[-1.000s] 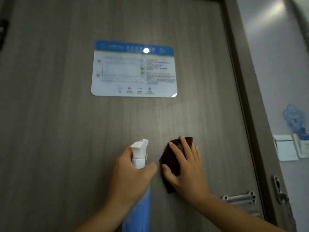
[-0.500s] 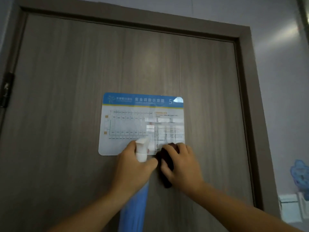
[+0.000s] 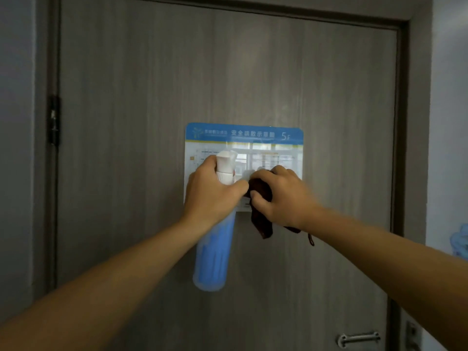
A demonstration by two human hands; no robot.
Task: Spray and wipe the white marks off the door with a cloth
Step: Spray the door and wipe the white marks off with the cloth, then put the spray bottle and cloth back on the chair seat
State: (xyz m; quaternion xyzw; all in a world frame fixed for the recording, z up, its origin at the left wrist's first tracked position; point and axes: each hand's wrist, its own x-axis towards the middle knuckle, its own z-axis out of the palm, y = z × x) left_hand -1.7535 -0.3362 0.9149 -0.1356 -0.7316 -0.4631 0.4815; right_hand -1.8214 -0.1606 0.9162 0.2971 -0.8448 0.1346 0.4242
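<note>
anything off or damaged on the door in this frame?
Faint white marks show on the door just above the sign's top right corner. Nothing else stands out: the sign hangs straight, no drips visible. The left hand grips the spray bottle; the right hand holds the cloth.

This looks like a room in a hotel or a dormitory, because on the grey wooden door [image 3: 152,97] there is a blue and white evacuation plan [image 3: 266,140] marked 5F, below it to the right a metal handle [image 3: 359,339], and pale walls [image 3: 448,122] beside the door.
</note>
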